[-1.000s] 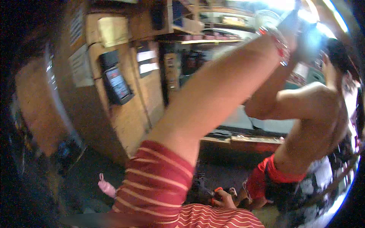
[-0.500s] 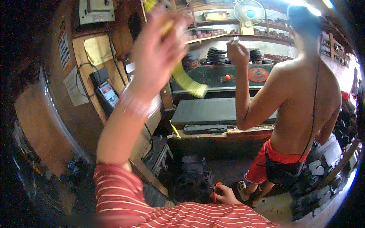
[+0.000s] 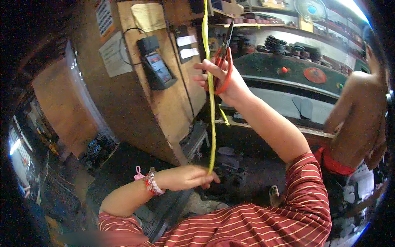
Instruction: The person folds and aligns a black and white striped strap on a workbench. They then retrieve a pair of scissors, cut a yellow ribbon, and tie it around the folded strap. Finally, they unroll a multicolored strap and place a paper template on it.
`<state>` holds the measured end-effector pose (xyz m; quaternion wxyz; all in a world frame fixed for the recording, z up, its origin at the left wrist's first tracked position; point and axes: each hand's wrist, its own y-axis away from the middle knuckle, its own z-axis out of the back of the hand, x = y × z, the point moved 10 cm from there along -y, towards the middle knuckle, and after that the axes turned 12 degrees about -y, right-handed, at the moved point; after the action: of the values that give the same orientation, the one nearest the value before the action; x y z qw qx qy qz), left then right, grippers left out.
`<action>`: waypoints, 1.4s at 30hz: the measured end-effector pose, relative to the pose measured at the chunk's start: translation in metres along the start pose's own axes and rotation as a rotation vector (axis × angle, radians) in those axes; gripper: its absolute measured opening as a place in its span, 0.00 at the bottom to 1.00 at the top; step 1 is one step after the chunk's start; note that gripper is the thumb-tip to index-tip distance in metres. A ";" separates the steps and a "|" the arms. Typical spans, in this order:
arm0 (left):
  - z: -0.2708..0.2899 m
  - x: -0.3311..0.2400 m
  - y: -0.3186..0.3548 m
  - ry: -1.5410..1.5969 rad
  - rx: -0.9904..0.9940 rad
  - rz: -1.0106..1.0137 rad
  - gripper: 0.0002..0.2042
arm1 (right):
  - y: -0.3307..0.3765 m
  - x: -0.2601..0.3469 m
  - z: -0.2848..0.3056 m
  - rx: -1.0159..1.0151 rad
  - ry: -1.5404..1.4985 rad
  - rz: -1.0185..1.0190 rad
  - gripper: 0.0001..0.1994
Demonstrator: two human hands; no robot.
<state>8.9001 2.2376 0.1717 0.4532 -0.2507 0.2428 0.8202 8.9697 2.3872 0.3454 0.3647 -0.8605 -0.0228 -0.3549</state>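
A yellow strip [image 3: 212, 123], running down past the right hand [image 3: 233, 88], is pinched low by the left hand [image 3: 193, 178]. Red-handled scissors [image 3: 229, 57] are gripped in the right, blades upward. Between the hands, the strip seems uncut.

Yellow strip [image 3: 212, 123], drawn upright, its top out of view. Its lower end is held by the left hand [image 3: 193, 178], above whose wrist a beaded bracelet [image 3: 154, 183] is worn. Beside the strip's upper part, red-handled scissors [image 3: 228, 68] are held, blades upward, by the right hand [image 3: 225, 80]. Left of the strip, a phone [image 3: 159, 68] is mounted against a wooden panel [image 3: 175, 107]; far right of it, a bare-backed person [image 3: 354, 111] and, higher, a fan [image 3: 310, 9] are seen.
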 end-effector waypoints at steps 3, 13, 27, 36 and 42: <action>0.010 0.034 0.019 0.278 0.064 0.097 0.24 | 0.006 -0.007 -0.035 -0.040 0.145 0.052 0.07; 0.370 -0.059 -0.016 0.521 -0.632 -0.398 0.38 | 0.087 -0.110 -0.065 0.733 -0.018 -0.476 0.07; 0.460 -0.137 0.156 -0.715 -1.736 0.253 0.15 | -0.101 -0.021 0.116 0.965 1.205 -0.065 0.15; 0.358 -0.211 0.232 -1.014 -2.049 0.582 0.18 | -0.343 0.247 0.033 -0.387 2.222 1.374 0.26; 0.338 -0.253 0.179 -1.167 -1.877 0.736 0.15 | -0.453 0.293 0.021 -0.749 2.201 0.881 0.29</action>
<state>8.7975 2.2072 0.6177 -0.1331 0.0135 -0.6471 0.7505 9.0657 2.6684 0.7965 0.0102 -0.0913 0.6882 -0.7197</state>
